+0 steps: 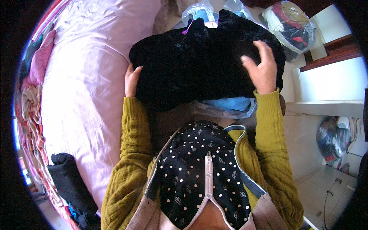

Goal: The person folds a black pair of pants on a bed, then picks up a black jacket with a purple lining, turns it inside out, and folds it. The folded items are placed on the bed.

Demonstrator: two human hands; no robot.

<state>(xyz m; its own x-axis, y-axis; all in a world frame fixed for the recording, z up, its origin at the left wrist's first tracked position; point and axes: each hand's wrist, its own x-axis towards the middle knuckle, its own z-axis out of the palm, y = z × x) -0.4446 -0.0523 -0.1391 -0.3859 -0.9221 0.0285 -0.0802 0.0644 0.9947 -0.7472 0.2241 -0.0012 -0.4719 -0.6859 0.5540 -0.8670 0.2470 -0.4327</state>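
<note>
A large bundle of black plush cloth [195, 66], perhaps a folded garment, spreads out before me. My left hand [132, 80] is at its left edge, thumb on top and the other fingers largely hidden at the side. Over the right part of the cloth is my right hand [263, 67], thumb and forefinger spread; whether it touches the pile is hard to tell. Beneath the cloth, a clear plastic bag [230, 106] with light-blue contents shows at the near side. At the far edge, a purple cord [187, 28] and a white patch [211, 24] stand out.
A bed with a pale pink sheet [83, 86] runs along my left. On it lies a rolled dark cloth [72, 181], near a heap of coloured fabrics [33, 106]. Clear bags of clothes [290, 27] stand at the far right, and another bag [333, 141] is on the tiled floor [313, 184].
</note>
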